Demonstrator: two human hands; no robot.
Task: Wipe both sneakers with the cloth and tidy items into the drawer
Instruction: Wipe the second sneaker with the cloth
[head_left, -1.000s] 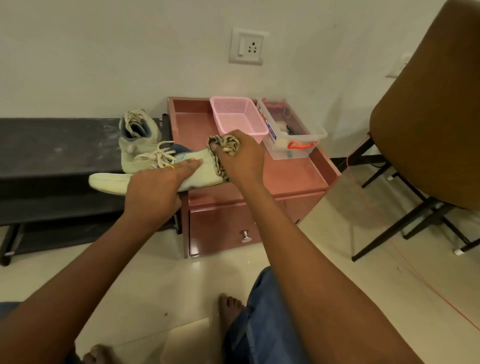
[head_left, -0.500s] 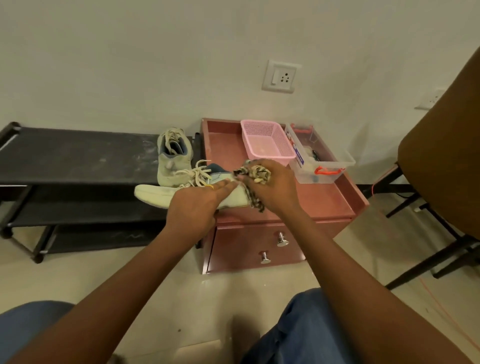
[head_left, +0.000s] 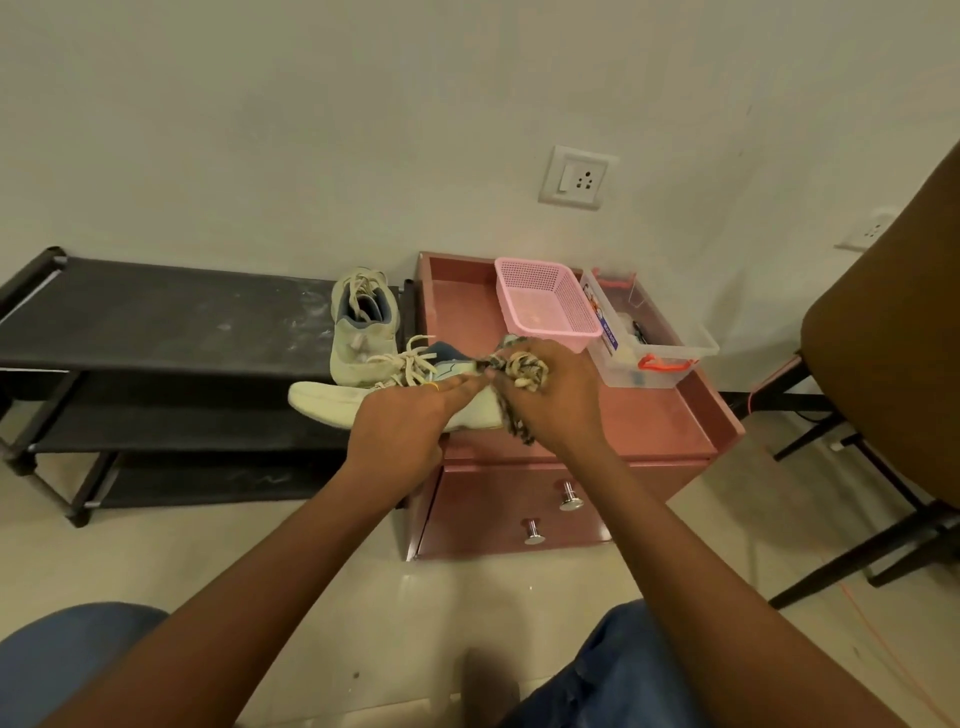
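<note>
Movement over the last second belongs mostly to the head, not the hands. The view has lifted and pulled back, so the black shoe rack (head_left: 156, 322) now shows its left end at 9 o'clock, more wall sits above, and two drawer knobs (head_left: 570, 500) show where one did. At the right end of the rack's top shelf the far sneaker (head_left: 363, 332) stands upright where it stood, touched by neither hand. At 5 o'clock from it the near sneaker (head_left: 332, 408) lies across the gap between rack and cabinet, with its toe to 9 o'clock and its heel over the front-left corner of the pink tabletop (head_left: 654, 421). The left hand (head_left: 405, 426) holds this sneaker at its middle, fingers laid along the upper towards 2 o'clock as before; the thumb is hidden. Against those fingertips the patterned cloth (head_left: 519, 369) is bunched at the heel collar, a tail hanging to 6 o'clock, and the right hand (head_left: 561, 405) grips it in curled fingers. The cloth has kept to the heel end through all three frames, shifting only slightly, so I judge the wiping of this shoe to be under way at the heel and not yet finished. At 12 o'clock from the right hand the pink basket (head_left: 545, 301), and at 2 o'clock the clear box (head_left: 654, 358), rest on the tabletop unmoved. The two drawers (head_left: 488, 493) at 6 o'clock remain closed, so tidying looks not to have begun. A brown chair (head_left: 883, 364) fills the 3 o'clock edge.
</note>
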